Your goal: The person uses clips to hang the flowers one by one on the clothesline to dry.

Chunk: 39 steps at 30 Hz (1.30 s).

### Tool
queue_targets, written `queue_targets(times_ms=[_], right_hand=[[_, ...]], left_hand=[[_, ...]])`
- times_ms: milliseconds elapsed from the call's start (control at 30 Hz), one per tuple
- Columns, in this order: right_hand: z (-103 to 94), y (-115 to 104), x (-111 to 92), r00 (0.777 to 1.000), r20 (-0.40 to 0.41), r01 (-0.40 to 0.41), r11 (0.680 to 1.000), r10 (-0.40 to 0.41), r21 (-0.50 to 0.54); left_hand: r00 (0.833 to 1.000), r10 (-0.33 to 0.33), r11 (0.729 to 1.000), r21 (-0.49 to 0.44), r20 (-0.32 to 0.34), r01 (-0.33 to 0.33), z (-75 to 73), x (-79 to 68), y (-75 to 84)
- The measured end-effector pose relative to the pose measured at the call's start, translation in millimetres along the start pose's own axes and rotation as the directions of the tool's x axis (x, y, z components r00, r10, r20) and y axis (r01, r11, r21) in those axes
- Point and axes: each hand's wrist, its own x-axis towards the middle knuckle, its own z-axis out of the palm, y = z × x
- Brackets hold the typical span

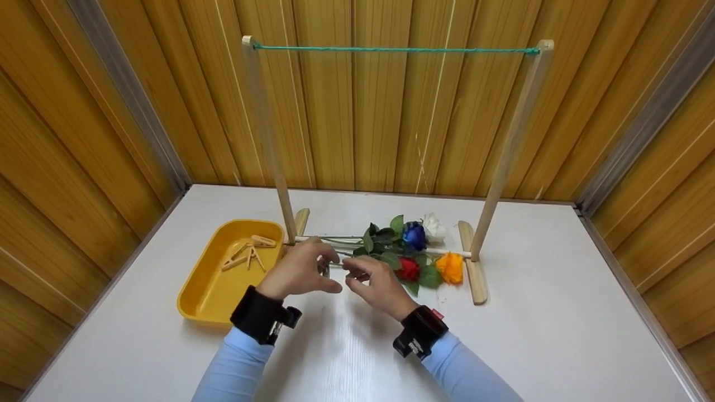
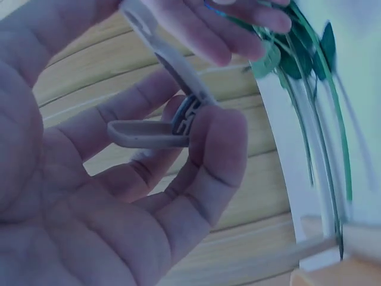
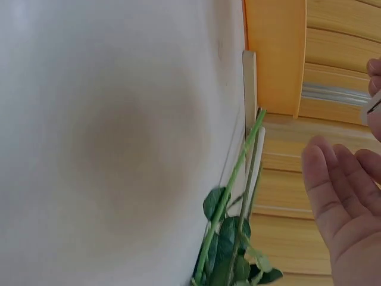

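Observation:
My left hand holds a wooden clothespin with a metal spring. In the left wrist view its two legs spread apart in a V, and curled fingertips grip it near the spring. Facing it just to the right, my right hand has loosely bent fingers and nothing in them. In the right wrist view this hand's fingers point toward the left hand. Beyond the hands lie stemmed flowers: a blue rose, a white rose, a red rose and an orange rose.
A yellow tray at the left holds several wooden clothespins. A frame of two wooden posts rises behind the hands, with a green cord strung between the tops. Wood-patterned walls surround the white table.

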Motion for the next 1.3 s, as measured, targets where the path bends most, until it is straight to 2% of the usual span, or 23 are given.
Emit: queue_targets(times_ms=[200, 367, 533, 800, 900, 1033, 1167, 1300], right_hand=[[-16.2, 4, -11, 1.0, -0.002, -0.024, 1.0, 0.024, 0.004], [-27.0, 8, -19, 0.998, 0.028, -0.051, 0.999, 0.051, 0.02], [-35.6, 9, -27, 0.998, 0.054, -0.042, 0.998, 0.039, 0.055], [-40.1, 11, -40, 0.995, 0.062, -0.079, 0.994, 0.075, 0.073], [-39.8, 11, -44, 0.994, 0.052, -0.095, 0.993, 0.091, 0.076], [-40.9, 10, -48, 0.993, 0.032, -0.117, 0.99, 0.115, 0.079], [-42.4, 9, -48, 0.992, 0.006, -0.126, 0.989, 0.126, 0.077], [-42.4, 9, -48, 0.994, -0.008, -0.107, 0.992, 0.108, 0.061]], left_hand=[[0.993, 0.105, 0.99, -0.104, 0.044, -0.1, 19.4, 1.5, 4.1], [0.99, 0.128, 0.977, -0.178, 0.05, -0.118, 35.1, 2.1, 6.8], [0.985, 0.17, 0.956, -0.25, 0.041, -0.154, 49.5, 2.2, 9.9], [0.987, 0.152, 0.921, -0.368, 0.044, -0.125, 67.2, 3.7, 10.9], [0.988, 0.152, 0.914, -0.383, 0.012, -0.136, 72.0, 2.8, 11.2], [0.988, 0.151, 0.918, -0.364, -0.04, -0.155, 74.6, 2.7, 12.6], [0.985, 0.149, 0.936, -0.309, -0.086, -0.169, 73.1, 3.1, 13.9], [0.985, 0.138, 0.958, -0.24, -0.099, -0.158, 71.1, 3.0, 13.4]])
